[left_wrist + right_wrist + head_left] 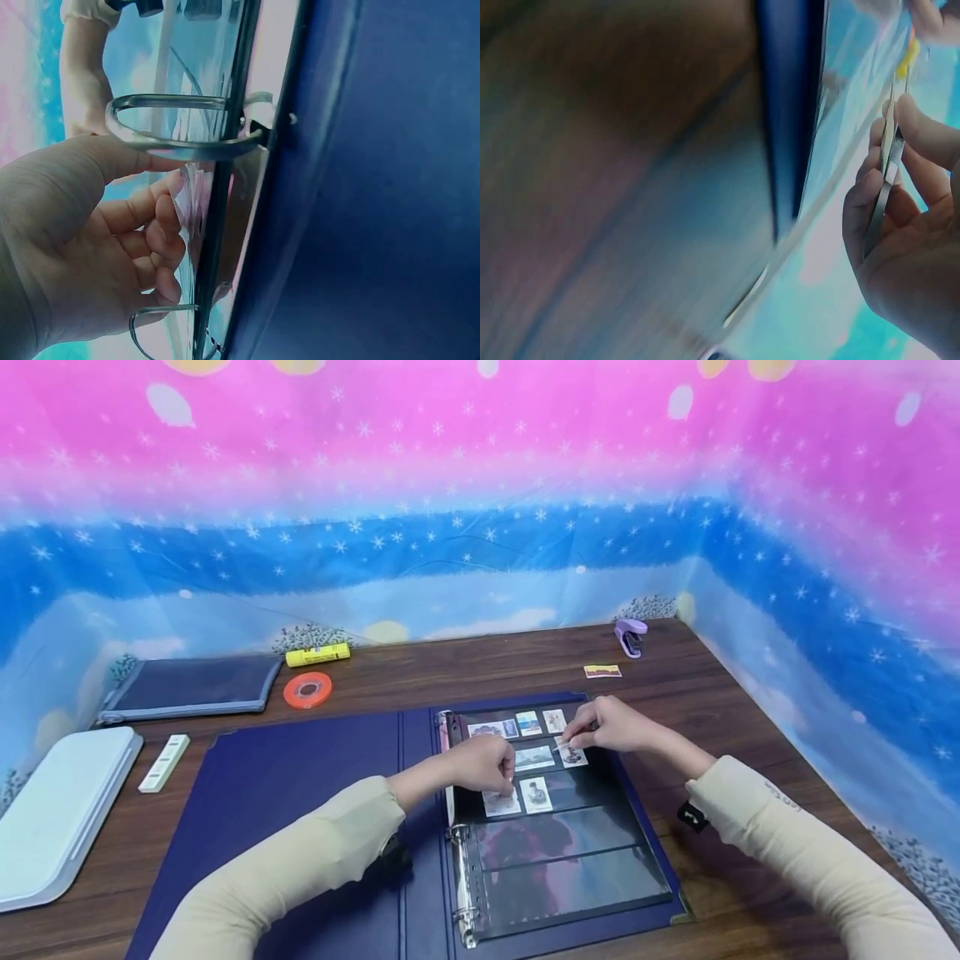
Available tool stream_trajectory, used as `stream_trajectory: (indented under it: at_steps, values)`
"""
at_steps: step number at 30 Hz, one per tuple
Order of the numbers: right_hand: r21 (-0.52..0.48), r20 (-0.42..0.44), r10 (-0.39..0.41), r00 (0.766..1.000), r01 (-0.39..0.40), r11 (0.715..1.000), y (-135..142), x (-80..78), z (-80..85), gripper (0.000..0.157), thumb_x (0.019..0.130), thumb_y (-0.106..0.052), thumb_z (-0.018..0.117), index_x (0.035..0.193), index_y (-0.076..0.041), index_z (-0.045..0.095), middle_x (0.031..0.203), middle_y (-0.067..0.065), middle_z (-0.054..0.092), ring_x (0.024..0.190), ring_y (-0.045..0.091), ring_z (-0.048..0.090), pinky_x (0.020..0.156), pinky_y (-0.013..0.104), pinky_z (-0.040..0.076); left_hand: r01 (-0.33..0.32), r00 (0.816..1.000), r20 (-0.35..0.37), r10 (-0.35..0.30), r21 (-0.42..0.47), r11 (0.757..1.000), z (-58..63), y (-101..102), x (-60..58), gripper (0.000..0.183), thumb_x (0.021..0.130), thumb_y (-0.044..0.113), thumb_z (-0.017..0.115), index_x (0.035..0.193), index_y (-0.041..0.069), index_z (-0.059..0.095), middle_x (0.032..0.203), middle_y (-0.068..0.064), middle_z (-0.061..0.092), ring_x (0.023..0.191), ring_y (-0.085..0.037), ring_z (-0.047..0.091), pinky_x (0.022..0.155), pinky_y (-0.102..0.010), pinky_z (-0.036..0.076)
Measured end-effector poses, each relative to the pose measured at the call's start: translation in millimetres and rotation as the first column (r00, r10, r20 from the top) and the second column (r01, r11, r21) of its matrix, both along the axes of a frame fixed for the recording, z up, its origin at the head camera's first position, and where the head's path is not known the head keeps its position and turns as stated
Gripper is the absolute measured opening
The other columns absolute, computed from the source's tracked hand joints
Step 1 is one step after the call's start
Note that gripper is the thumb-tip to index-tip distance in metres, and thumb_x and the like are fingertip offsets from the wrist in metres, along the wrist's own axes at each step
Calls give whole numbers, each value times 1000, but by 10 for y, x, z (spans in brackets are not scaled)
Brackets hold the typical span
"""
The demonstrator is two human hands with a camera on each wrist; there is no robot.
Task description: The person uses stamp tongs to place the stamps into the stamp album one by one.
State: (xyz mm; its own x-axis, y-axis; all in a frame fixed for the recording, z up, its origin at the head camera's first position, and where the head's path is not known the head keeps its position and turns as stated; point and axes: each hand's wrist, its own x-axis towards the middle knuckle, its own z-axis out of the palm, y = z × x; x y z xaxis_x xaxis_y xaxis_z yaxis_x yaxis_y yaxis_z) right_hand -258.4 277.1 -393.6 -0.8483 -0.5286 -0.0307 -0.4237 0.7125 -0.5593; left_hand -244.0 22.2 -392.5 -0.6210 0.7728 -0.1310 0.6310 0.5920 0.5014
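An open navy stamp album [300,793] lies on the table, a black page of clear-strip pockets [562,881] on its metal rings [150,146]. Several stamps fill the upper rows. My right hand [611,724] holds metal tweezers [889,169] between thumb and fingers, their tips toward the page. It is right at a stamp [575,755] at the end of the second row. My left hand [480,762] is over the third row, beside a partly covered stamp [501,803]. In the left wrist view, its thumb and forefinger pinch the clear pocket film [193,184].
Behind the album are an orange tape roll [307,691], yellow glue stick [318,655], loose stamp [602,671] and purple stapler [631,637]. At left lie a dark zip pouch [198,685], a white case [63,810] and a small white strip [164,763]. A patterned cloth surrounds the table.
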Motion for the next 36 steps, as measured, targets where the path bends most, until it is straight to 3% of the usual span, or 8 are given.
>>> stream_trajectory:
  at_steps: [4, 7, 13, 16, 19, 25, 34, 36]
  values:
    - [18, -68, -144, 987, 146, 989, 210, -143, 14, 11, 83, -16, 69, 90, -11, 75, 88, 6, 71, 70, 8, 55, 64, 23, 42, 17, 1000, 9, -17, 15, 1000, -25, 43, -21, 10, 71, 8, 70, 66, 8, 62, 57, 9, 47, 56, -5, 43, 58, -16, 36]
    - [30, -117, -253, 960, 258, 966, 386, -276, 2, 13, 84, -16, 68, 93, -10, 75, 91, 10, 71, 71, 13, 55, 63, 26, 40, 19, 999, 29, -20, 36, 999, -37, 88, -13, 10, 72, 6, 69, 66, 8, 61, 56, 8, 47, 54, -5, 42, 58, -16, 35]
    - [98, -197, -420, 886, 444, 891, 723, -541, -4, 18, 87, -17, 64, 99, -7, 73, 91, 16, 71, 63, 17, 47, 60, 28, 34, 17, 999, 41, -19, 60, 998, -71, 180, -4, 10, 71, 4, 67, 66, 9, 59, 56, 8, 44, 55, -5, 41, 59, -16, 34]
    - [154, -199, -476, 856, 508, 848, 848, -638, -10, 21, 89, -20, 62, 103, -8, 72, 95, 18, 70, 66, 21, 51, 60, 31, 36, 15, 999, 50, -19, 69, 998, -90, 208, -4, 11, 71, 4, 67, 66, 9, 58, 57, 9, 44, 55, -5, 41, 59, -16, 35]
    - [184, -197, -510, 837, 543, 819, 938, -714, -24, 23, 90, -21, 60, 105, -7, 71, 105, 20, 68, 81, 27, 61, 67, 36, 44, 17, 998, 60, -21, 73, 997, -90, 227, -13, 10, 72, 5, 66, 67, 9, 59, 57, 8, 44, 55, -5, 41, 60, -17, 35]
    - [202, -178, -563, 807, 590, 781, 1006, -822, -75, 24, 90, -22, 59, 106, -8, 71, 112, 20, 66, 97, 33, 61, 78, 46, 46, 17, 998, 61, -22, 86, 996, -78, 230, -27, 8, 75, 6, 67, 68, 7, 61, 57, 8, 45, 55, -6, 41, 61, -17, 35]
    - [225, -179, -576, 798, 603, 765, 1062, -858, -42, 26, 89, -22, 59, 109, -9, 70, 117, 21, 64, 105, 39, 59, 81, 50, 45, 0, 999, 51, -5, 99, 995, -116, 223, -12, 11, 74, 10, 69, 66, 8, 62, 56, 9, 46, 55, -5, 42, 61, -18, 36]
    - [240, -163, -570, 806, 592, 769, 1074, -871, -51, 26, 90, -22, 58, 110, -8, 69, 117, 21, 63, 105, 39, 59, 83, 50, 45, -9, 999, 50, 4, 96, 995, -124, 221, -13, 11, 74, 10, 69, 65, 9, 62, 55, 9, 45, 54, -6, 42, 61, -18, 36]
